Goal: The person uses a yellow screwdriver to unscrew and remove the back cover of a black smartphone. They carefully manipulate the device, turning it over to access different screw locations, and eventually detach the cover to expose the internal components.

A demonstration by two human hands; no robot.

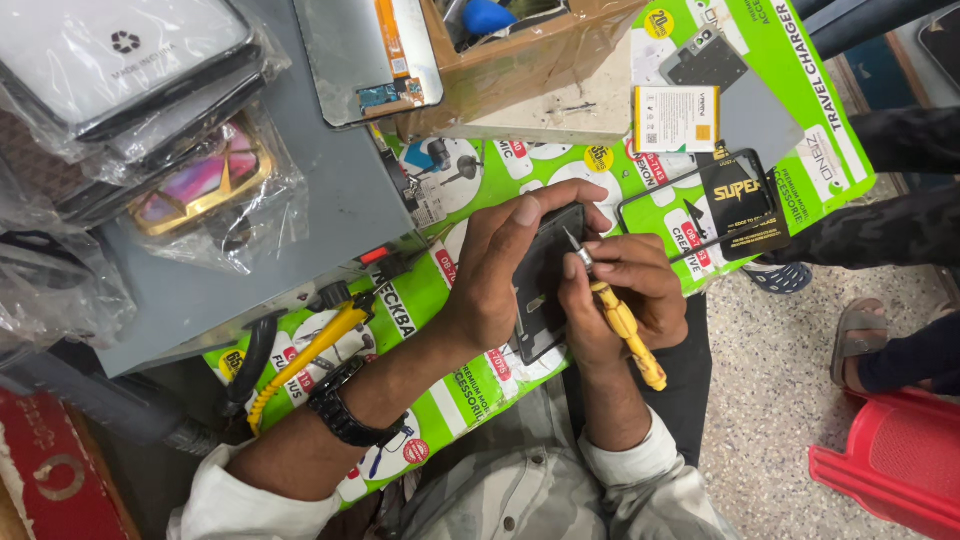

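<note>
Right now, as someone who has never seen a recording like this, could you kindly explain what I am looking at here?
There is one picture, taken by a camera worn on a person's head, looking down at their own two bare hands; there is no machine. The left hand, with a black watch on its wrist, grips a dark phone body. The right hand holds a yellow screwdriver with its tip against that phone. Under them lies a green printed sheet with a white battery and a black frame on it. At left are a grey metal box and phone cases in plastic bags. Another person's sandalled foot shows at right.
</note>
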